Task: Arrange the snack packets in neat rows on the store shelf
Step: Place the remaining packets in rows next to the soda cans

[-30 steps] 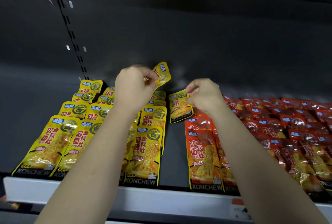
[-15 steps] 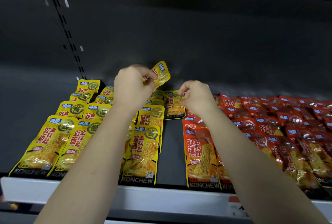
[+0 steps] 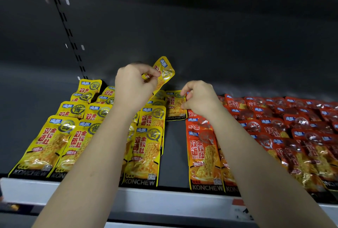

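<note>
Dark grey metal forms the store shelf (image 3: 172,154) and its back panel (image 3: 201,35), which fills the upper half of the head view. A pale front rail (image 3: 164,202) runs along the near edge of the shelf. A slotted upright (image 3: 67,31) runs down the back panel on the left.

Red snack packets (image 3: 292,132) cover the right part of the shelf in overlapping rows that run from the front rail toward the back. Each packet lies flat with the printed face up. Yellow snack packets (image 3: 60,145) cover the left part in similar overlapping rows, about four rows across. The KONCHEW band of each front packet lies at the rail. A bare strip of shelf separates the yellow block from the red block.

Both forearms reach in from the near edge. The left hand (image 3: 133,88) is above the rear of the yellow rows. Its fingers are curled, and thumb and forefinger pinch a raised yellow packet (image 3: 163,72), held tilted and clear of the shelf in front of the back panel.

The right hand (image 3: 201,97) is at the rear of the bare strip. Its fingers are curled, with forefinger and thumb gripping the right edge of a lone yellow packet (image 3: 174,107). This packet lies flat at the back of the strip, between the last yellow row and the first red row.
</note>
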A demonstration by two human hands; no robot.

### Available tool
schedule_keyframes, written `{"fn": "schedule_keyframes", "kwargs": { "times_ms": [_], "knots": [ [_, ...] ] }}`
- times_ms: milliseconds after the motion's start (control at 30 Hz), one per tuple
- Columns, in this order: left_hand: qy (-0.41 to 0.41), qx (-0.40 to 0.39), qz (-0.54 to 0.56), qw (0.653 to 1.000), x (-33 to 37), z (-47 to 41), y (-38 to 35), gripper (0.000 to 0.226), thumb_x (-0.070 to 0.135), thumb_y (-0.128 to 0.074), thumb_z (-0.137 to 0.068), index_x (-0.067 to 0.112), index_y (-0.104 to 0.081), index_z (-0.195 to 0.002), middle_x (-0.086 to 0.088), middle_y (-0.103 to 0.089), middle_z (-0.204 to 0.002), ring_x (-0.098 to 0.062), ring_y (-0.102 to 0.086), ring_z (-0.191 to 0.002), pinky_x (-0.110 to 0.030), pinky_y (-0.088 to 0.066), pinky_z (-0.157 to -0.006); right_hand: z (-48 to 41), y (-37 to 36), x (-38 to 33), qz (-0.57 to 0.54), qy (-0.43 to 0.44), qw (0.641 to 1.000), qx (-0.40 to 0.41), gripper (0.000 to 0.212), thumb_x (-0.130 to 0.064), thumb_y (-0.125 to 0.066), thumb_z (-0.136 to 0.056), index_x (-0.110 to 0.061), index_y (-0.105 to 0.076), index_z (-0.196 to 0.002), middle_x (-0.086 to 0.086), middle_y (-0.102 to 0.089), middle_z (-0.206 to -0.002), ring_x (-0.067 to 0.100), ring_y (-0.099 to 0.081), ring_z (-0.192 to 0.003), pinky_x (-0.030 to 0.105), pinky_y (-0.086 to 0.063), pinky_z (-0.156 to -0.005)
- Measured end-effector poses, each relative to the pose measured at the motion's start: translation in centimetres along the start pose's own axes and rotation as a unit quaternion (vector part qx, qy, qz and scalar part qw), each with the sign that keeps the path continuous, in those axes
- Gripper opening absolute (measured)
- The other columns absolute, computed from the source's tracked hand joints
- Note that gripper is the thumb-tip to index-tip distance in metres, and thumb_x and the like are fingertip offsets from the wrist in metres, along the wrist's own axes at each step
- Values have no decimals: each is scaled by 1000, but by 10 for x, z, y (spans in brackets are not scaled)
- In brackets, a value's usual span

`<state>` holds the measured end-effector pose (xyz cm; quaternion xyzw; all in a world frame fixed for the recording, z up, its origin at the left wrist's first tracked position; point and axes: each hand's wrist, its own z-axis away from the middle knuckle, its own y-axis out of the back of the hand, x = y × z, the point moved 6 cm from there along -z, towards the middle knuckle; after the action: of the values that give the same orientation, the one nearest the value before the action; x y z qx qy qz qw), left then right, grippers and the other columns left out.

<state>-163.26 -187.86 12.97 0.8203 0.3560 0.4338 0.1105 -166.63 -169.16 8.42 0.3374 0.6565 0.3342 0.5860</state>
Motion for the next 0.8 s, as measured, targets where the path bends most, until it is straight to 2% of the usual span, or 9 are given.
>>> {"fn": "schedule_keyframes", "kwargs": {
  "times_ms": [433, 500, 567, 633, 667, 700, 733, 767, 800],
  "knots": [
    [2, -6, 0, 1000, -1, -1, 0, 15, 16, -65, -81, 24, -77, -87, 6, -72, -86, -18, -65, -71, -29, -50, -69, -1, -1, -1, 3, -1, 1000, -3, 33, -15, -86, -69, -30, -62, -86, 6, -62, -109, 20, -65, -87, 27, -52, -68],
    [6, -10, 11, 1000, -1, 1, 0, 14, 16, -66, -81, 23, -77, -87, 9, -70, -81, -17, -63, -66, -25, -48, -64, -2, -1, -1, 7, -3, 1000, -4, 33, -15, -86, -69, -30, -63, -86, 6, -62, -109, 20, -66, -88, 29, -55, -72],
    [16, -15, 46, 999, 0, 2, 0, 12, 15, -68, -82, 21, -77, -88, 17, -64, -67, -11, -56, -53, -15, -39, -51, -2, 1, 0, 3, 0, 1000, 4, 31, -13, -85, -70, -30, -63, -84, 6, -63, -107, 20, -65, -87, 29, -54, -73],
    [34, -33, 97, 994, 0, 2, -2, 11, 14, -70, -81, 20, -75, -89, 21, -58, -55, -5, -49, -47, -9, -34, -50, -3, 7, 3, -5, 4, 1000, 19, 30, -12, -83, -72, -30, -62, -84, 4, -65, -104, 18, -65, -86, 26, -52, -69],
    [38, -41, 130, 990, 1, 2, -3, 14, 13, -72, -80, 22, -73, -90, 18, -61, -58, -4, -51, -50, -12, -40, -54, -4, 10, 5, -8, 3, 1000, 23, 29, -13, -82, -73, -29, -62, -86, 3, -66, -103, 19, -65, -87, 26, -52, -69],
    [42, -49, 168, 984, 0, 1, -4, 19, 13, -73, -78, 24, -70, -93, 12, -65, -69, -10, -58, -58, -22, -49, -59, -4, 13, 7, -11, 0, 1000, 25, 28, -13, -81, -74, -28, -62, -88, 3, -66, -102, 19, -65, -88, 27, -53, -70],
    [46, -60, 206, 976, 0, 1, -5, 28, 11, -74, -77, 26, -68, -100, 1, -68, -81, -22, -64, -69, -34, -56, -64, -5, 15, 9, -13, -4, 1000, 27, 28, -13, -81, -75, -27, -62, -90, 3, -67, -101, 20, -65, -89, 28, -54, -72],
    [51, -77, 242, 966, 0, 1, -7, 38, 8, -75, -76, 26, -64, -108, -7, -67, -90, -29, -66, -77, -41, -59, -67, -5, 17, 12, -12, -10, 1000, 27, 28, -13, -81, -75, -27, -62, -91, 4, -67, -101, 20, -65, -90, 29, -55, -75],
    [59, -101, 269, 956, -1, 2, -11, 49, 4, -75, -77, 26, -59, -117, -9, -66, -94, -28, -67, -80, -41, -59, -68, -6, 19, 15, -10, -15, 1000, 25, 28, -13, -80, -75, -27, -62, -91, 4, -67, -101, 21, -66, -90, 31, -55, -77]
  ]
}}
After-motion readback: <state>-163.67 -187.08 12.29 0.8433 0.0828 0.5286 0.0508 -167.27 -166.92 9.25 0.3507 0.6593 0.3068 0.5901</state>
